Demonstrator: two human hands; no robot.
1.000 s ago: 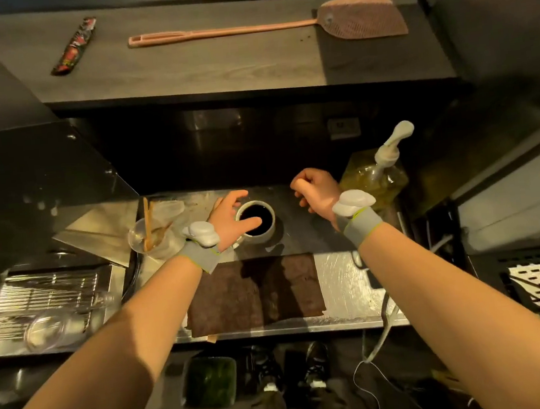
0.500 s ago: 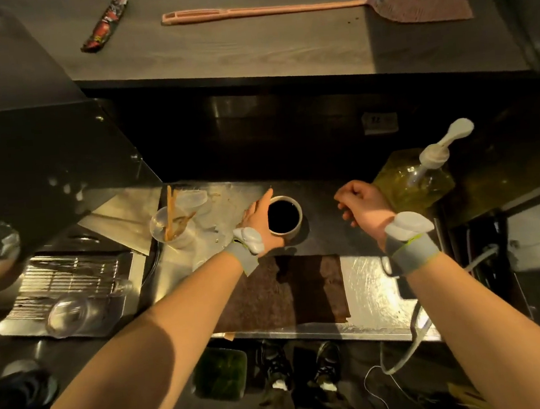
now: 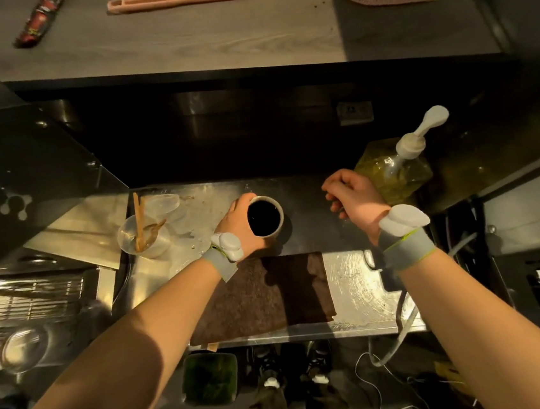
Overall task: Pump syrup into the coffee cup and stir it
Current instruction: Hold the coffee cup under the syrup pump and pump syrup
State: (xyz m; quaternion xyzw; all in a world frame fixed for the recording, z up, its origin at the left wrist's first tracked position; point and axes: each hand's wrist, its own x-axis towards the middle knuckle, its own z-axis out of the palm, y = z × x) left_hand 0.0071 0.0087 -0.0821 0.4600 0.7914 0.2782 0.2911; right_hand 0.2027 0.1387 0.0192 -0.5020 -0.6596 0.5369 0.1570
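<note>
Coffee cup [image 3: 265, 217] gripped by left hand [image 3: 237, 223]; right hand [image 3: 353, 197] loosely curled, empty, beside syrup bottle [image 3: 395, 171].

Both forearms are bare, with no sleeves. Each wrist wears a grey elastic fabric band edged with thin yellow-green stitching, and on each band sits a smooth white rounded plastic pod: one by the left hand [image 3: 235, 223], one by the right hand [image 3: 354, 195]. Below, dark trousers and dark shoes [image 3: 269, 369] with white toe patches show.
</note>
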